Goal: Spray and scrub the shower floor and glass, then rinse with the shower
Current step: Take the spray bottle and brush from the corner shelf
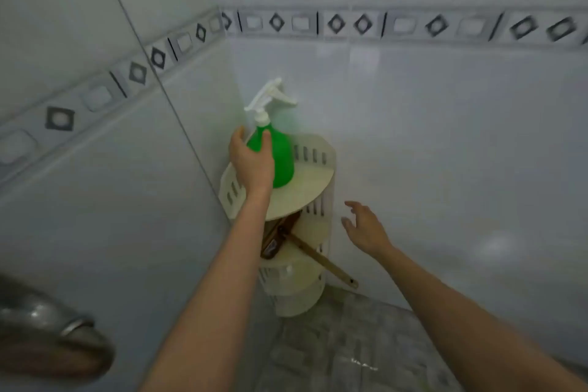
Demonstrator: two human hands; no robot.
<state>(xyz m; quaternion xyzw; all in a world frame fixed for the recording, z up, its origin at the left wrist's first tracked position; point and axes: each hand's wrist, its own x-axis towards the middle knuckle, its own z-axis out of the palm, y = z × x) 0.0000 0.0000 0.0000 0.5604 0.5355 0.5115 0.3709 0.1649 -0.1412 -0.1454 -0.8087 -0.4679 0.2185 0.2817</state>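
Observation:
A green spray bottle with a white trigger head stands upright on the top tier of a cream corner shelf. My left hand wraps around the bottle's left side, thumb on its front. A brown long-handled brush lies slanted on the tier below, its handle sticking out to the right. My right hand hovers in the air to the right of the shelf, fingers spread and holding nothing. The grey mottled shower floor shows below the shelf.
White tiled walls with a diamond-pattern border meet in the corner behind the shelf. A metal fixture juts in at the lower left, close to the camera. A thin dark line runs diagonally down the left wall.

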